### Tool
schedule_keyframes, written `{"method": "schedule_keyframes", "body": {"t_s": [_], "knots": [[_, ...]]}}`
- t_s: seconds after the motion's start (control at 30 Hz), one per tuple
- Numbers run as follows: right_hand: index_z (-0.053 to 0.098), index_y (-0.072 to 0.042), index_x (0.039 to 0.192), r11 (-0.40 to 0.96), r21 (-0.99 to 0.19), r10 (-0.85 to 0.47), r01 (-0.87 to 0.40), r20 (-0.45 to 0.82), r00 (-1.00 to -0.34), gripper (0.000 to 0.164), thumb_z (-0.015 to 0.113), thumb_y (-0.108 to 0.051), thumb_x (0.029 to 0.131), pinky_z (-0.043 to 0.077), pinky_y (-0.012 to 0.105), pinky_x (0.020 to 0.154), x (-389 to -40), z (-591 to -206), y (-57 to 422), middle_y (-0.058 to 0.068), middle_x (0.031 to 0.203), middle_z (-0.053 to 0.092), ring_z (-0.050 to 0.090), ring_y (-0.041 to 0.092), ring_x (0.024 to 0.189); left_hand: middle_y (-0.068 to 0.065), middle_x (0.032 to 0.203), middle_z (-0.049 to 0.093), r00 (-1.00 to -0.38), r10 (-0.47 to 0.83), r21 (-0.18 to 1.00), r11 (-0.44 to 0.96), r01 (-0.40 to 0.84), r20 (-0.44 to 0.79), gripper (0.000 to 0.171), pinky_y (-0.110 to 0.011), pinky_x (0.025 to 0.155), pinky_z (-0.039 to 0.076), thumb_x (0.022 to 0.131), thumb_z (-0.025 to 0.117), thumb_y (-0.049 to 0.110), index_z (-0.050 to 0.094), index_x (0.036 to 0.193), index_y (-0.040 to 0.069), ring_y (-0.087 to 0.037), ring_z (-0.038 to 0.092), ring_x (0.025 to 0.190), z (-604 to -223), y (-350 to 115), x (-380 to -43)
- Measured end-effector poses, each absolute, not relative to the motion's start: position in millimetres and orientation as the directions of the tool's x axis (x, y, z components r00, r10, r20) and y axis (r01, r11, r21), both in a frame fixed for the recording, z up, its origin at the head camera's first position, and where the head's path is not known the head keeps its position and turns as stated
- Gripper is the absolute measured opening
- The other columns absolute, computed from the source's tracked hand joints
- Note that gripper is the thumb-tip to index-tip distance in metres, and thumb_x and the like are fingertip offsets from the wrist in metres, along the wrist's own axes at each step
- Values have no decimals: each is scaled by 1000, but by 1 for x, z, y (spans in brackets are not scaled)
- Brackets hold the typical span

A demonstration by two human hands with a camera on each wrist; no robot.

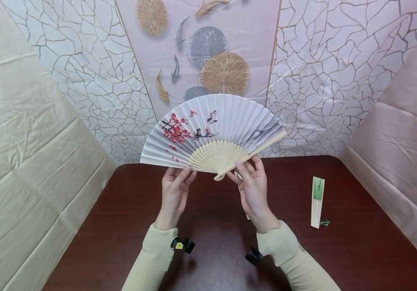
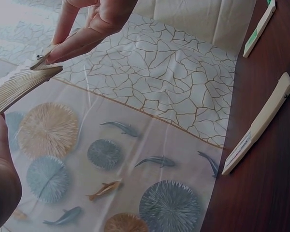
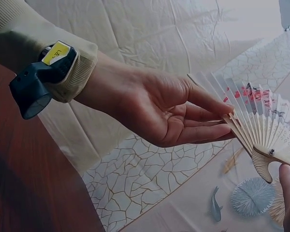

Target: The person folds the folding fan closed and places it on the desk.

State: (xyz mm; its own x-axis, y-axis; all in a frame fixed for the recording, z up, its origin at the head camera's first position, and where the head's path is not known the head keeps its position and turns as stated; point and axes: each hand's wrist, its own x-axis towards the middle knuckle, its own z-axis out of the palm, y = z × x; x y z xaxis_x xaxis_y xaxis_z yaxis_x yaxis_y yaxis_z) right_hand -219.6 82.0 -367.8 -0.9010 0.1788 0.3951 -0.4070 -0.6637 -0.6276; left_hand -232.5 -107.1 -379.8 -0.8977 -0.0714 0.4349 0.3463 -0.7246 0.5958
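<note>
A white folding fan is spread wide and held up above the table, with red blossoms, dark branches and birds painted on its pleats. Its pale slatted ribs meet at a pivot at the bottom centre. My left hand pinches the lower left edge between thumb and fingers, as the right wrist view also shows. With thumb and fingers, my right hand grips the thick end rib near the pivot. A second fan, folded, lies on the table, mostly hidden behind my right hand in the head view.
On the dark reddish table, a folded green fan with a small green tassel lies at the right. Pale cloth walls stand on both sides, and a patterned cloth hangs at the back. Each wrist carries a small black camera.
</note>
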Motion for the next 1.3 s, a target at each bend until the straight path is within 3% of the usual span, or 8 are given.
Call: {"method": "schedule_keyframes", "body": {"t_s": [0.4,0.7,0.93,1.3], "knots": [[47,-11,127,-663,-628,164,-408,410,-897,30,57,2,101,61,39,83,-218,-366,86,11,113,70,72,22,97,-10,107,68,-892,-33,610,-719,334,450,31,-30,84,60,95,53,-14,66,116,4,-17,70,95,-376,-106,-232],[44,-11,128,-668,-645,118,-371,401,-909,31,52,4,102,60,39,83,-219,-367,88,11,104,74,72,25,100,-9,102,72,-895,-33,615,-715,332,445,34,-29,82,60,94,51,-17,66,115,5,-16,71,91,-376,-105,-234],[45,-11,128,-658,-658,126,-366,383,-915,31,53,4,102,61,37,82,-219,-369,89,8,97,74,73,21,94,-8,98,71,-908,-53,638,-694,333,416,31,-27,78,61,95,53,-17,66,112,5,-15,70,87,-376,-102,-235],[47,-13,127,-634,-687,122,-355,364,-923,32,58,1,100,61,35,81,-219,-372,88,6,101,70,69,17,92,-7,101,71,-902,-25,660,-674,333,430,30,-27,81,60,96,54,-14,69,111,7,-14,69,91,-376,-102,-235]]}}
